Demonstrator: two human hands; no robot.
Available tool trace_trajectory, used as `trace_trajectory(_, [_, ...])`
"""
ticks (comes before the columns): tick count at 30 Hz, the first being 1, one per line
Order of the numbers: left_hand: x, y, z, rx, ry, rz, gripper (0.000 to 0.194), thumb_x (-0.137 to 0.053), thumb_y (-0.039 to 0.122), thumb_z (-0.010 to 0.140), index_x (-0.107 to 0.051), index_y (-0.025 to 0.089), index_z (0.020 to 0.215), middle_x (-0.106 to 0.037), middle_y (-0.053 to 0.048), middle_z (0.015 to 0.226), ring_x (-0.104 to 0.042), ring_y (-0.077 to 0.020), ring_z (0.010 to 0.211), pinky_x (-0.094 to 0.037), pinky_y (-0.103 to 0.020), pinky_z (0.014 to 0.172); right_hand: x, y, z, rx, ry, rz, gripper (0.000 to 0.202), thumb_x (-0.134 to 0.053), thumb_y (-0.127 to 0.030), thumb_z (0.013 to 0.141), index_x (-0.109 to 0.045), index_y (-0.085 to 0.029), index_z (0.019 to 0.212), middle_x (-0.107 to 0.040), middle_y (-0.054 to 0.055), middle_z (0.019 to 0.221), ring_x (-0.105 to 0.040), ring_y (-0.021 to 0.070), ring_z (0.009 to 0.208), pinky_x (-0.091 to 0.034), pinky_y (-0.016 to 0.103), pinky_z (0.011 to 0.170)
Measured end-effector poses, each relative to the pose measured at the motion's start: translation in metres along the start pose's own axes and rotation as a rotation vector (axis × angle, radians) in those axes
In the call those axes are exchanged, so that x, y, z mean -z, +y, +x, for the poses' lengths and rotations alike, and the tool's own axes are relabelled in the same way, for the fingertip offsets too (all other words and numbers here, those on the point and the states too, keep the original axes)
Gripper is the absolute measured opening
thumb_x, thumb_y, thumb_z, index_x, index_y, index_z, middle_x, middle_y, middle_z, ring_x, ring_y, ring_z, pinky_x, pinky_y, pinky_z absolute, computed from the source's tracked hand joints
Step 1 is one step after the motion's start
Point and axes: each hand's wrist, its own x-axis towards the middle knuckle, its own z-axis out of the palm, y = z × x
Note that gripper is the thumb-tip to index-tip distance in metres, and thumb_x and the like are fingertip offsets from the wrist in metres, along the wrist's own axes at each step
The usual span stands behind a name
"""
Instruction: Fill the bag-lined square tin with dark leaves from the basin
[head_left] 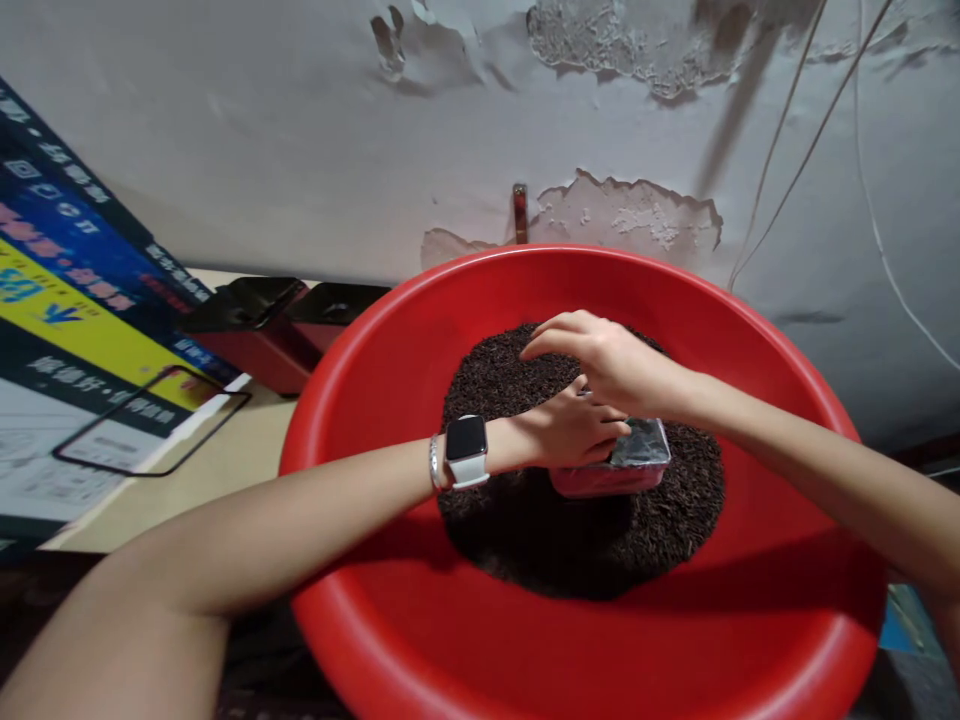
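Observation:
A red tin box, with clear plastic film or a bag at its top, sits on dark, loose tea-like leaves in a big red basin. My left hand, with a watch and a bracelet at its wrist, grips the box's near left part, its fingers over the top edge. Just above it, my right hand reaches in from the right. Its fingers are bent and apart, and I see nothing in them. Part of the box is hidden behind my hands.
Left of the basin, two dark red tins stand on a pale tabletop. Beside them are a printed cardboard panel and a thin black frame. Behind rises a wall with peeling paint; cords hang at right.

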Motion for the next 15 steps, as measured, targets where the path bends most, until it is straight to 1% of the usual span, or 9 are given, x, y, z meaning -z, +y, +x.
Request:
trace_trajectory(1, [0.000, -0.004, -0.008, -0.065, -0.049, 0.015, 0.020, -0.055, 0.030, 0.086, -0.066, 0.026, 0.101, -0.069, 0.001, 0.107, -0.060, -0.0212, 0.102, -0.037, -0.044, 0.099, 0.002, 0.013, -0.005, -0.070, 0.016, -0.015, 0.049, -0.039, 0.004, 0.073, -0.062, -0.016, 0.112, -0.059, 0.009, 0.115, -0.053, 0.0192, 0.107, -0.043, 0.036, 0.090])
trace_trajectory(3, [0.000, -0.007, -0.015, -0.161, -0.124, 0.062, 0.024, -0.050, 0.028, 0.090, -0.063, 0.020, 0.108, -0.066, -0.005, 0.116, -0.056, -0.0223, 0.109, -0.032, -0.047, 0.102, 0.002, 0.041, -0.018, -0.227, 0.006, -0.055, 0.052, -0.035, 0.007, 0.068, -0.064, -0.014, 0.106, -0.063, 0.009, 0.110, -0.055, 0.0186, 0.105, -0.044, 0.034, 0.090])
trace_trajectory(5, [0.001, -0.008, -0.013, -0.177, -0.144, 0.090, 0.025, -0.047, 0.028, 0.091, -0.061, 0.018, 0.110, -0.065, -0.007, 0.117, -0.055, -0.0223, 0.112, -0.027, -0.049, 0.104, -0.001, 0.066, -0.035, -0.377, -0.066, -0.063, 0.051, -0.034, 0.007, 0.066, -0.065, -0.013, 0.101, -0.066, 0.009, 0.104, -0.059, 0.0177, 0.098, -0.045, 0.031, 0.088])
trace_trajectory(7, [0.002, -0.007, -0.011, -0.175, -0.143, 0.088, 0.024, -0.047, 0.028, 0.091, -0.061, 0.019, 0.109, -0.066, -0.007, 0.115, -0.054, -0.0220, 0.112, -0.027, -0.048, 0.105, -0.005, 0.078, -0.048, -0.471, -0.121, -0.055, 0.051, -0.034, 0.006, 0.066, -0.066, -0.012, 0.102, -0.067, 0.009, 0.101, -0.061, 0.0173, 0.094, -0.046, 0.029, 0.085])
trace_trajectory(8, [0.003, -0.008, -0.010, -0.175, -0.142, 0.084, 0.024, -0.047, 0.028, 0.091, -0.061, 0.019, 0.109, -0.066, -0.007, 0.114, -0.054, -0.0221, 0.112, -0.027, -0.048, 0.104, -0.007, 0.078, -0.052, -0.475, -0.117, -0.052, 0.053, -0.034, 0.005, 0.066, -0.065, -0.013, 0.105, -0.066, 0.010, 0.104, -0.061, 0.0177, 0.096, -0.046, 0.029, 0.086])
trace_trajectory(10, [0.003, -0.008, -0.012, -0.165, -0.142, 0.063, 0.023, -0.048, 0.028, 0.091, -0.063, 0.019, 0.107, -0.066, -0.007, 0.112, -0.055, -0.0228, 0.110, -0.031, -0.049, 0.103, -0.008, 0.065, -0.049, -0.382, -0.060, -0.035, 0.058, -0.034, 0.005, 0.067, -0.061, -0.015, 0.114, -0.062, 0.010, 0.114, -0.057, 0.0186, 0.106, -0.044, 0.033, 0.092])
trace_trajectory(12, [0.000, -0.007, -0.013, -0.129, -0.141, 0.029, 0.021, -0.051, 0.028, 0.088, -0.064, 0.020, 0.103, -0.067, -0.005, 0.107, -0.058, -0.0234, 0.105, -0.038, -0.048, 0.100, -0.008, 0.038, -0.036, -0.183, -0.034, 0.028, 0.060, -0.036, 0.005, 0.070, -0.057, -0.018, 0.122, -0.057, 0.009, 0.124, -0.050, 0.0187, 0.115, -0.042, 0.036, 0.097])
trace_trajectory(14, [-0.008, -0.003, -0.008, -0.053, -0.129, 0.007, 0.019, -0.057, 0.024, 0.083, -0.065, 0.022, 0.101, -0.066, -0.003, 0.102, -0.058, -0.0246, 0.103, -0.045, -0.048, 0.094, -0.010, 0.007, -0.018, 0.031, -0.098, 0.106, 0.057, -0.042, 0.000, 0.076, -0.051, -0.019, 0.129, -0.052, 0.011, 0.129, -0.047, 0.0199, 0.119, -0.041, 0.039, 0.098])
trace_trajectory(15, [-0.014, -0.001, -0.003, 0.016, -0.116, 0.013, 0.021, -0.059, 0.020, 0.081, -0.064, 0.023, 0.101, -0.064, -0.002, 0.102, -0.058, -0.0258, 0.103, -0.048, -0.049, 0.091, -0.011, -0.007, -0.009, 0.103, -0.140, 0.122, 0.053, -0.046, -0.005, 0.080, -0.050, -0.019, 0.131, -0.050, 0.013, 0.131, -0.046, 0.0214, 0.119, -0.041, 0.041, 0.097])
